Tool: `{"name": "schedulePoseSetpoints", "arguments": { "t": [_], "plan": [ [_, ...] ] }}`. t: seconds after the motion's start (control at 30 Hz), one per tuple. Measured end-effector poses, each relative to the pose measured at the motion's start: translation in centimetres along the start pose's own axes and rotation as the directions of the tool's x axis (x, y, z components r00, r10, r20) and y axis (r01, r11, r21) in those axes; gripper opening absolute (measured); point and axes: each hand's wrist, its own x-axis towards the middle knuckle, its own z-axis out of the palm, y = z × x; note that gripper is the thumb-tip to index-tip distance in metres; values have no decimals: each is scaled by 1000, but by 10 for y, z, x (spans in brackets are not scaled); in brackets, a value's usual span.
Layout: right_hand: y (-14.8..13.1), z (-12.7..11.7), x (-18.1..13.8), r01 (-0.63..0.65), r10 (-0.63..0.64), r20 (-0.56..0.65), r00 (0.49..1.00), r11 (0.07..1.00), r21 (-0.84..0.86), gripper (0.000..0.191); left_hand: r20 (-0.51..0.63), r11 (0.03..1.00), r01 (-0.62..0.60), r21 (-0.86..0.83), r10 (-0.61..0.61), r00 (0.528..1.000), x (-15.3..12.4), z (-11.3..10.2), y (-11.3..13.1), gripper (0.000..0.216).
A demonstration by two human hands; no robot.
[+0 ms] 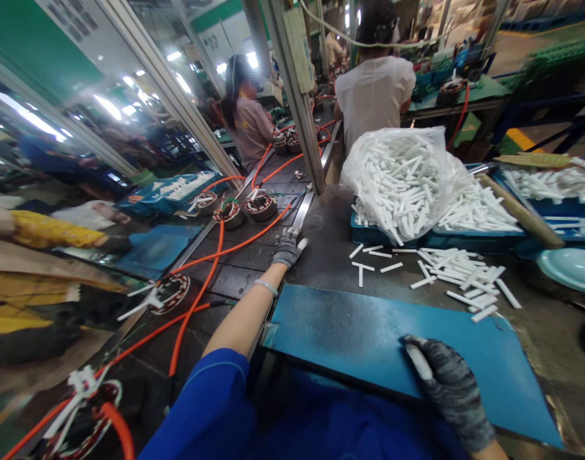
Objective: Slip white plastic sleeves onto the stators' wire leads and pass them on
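My left hand [288, 248], in a grey knit glove with white fingertips, reaches forward to the metal edge strip [302, 212] between the dark line and the worktable. Its fingers are apart and nothing shows in them. My right hand [448, 386], in a similar glove, rests over the front edge of a blue mat [340, 326]. Its thumb and fingers point forward, loosely extended, with no object visible in them; the palm side is hidden. Beyond the mat lie loose white tubes [465, 275]. The nearest wound motor stators [260, 206] stand past my left hand.
A clear bag [402, 179] of white tubes sits on blue trays [469, 239]. Orange hoses [220, 255] cross the line, with another stator [172, 294] at left. A metal post [297, 96] rises ahead. Co-workers sit beyond; a yellow sleeve [57, 229] is at left.
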Motion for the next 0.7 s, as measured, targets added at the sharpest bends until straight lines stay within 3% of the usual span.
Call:
{"name": "schedulePoseSetpoints", "arguments": {
  "t": [0.17, 0.47, 0.7],
  "plan": [
    [-6, 4, -6, -30, 28, 60, 998, 999, 28, 41, -6, 1000, -1, 6, 2, 1000, 0, -1, -1, 59],
    [-7, 4, -8, 31, -31, 6, 999, 999, -18, 33, -25, 999, 5, 48, -4, 1000, -1, -2, -2, 58],
    [-7, 7, -11, 68, -70, -26, 997, 994, -83, 32, -59, 990, 80, 115, -74, 996, 22, -38, -30, 67]
  ]
}}
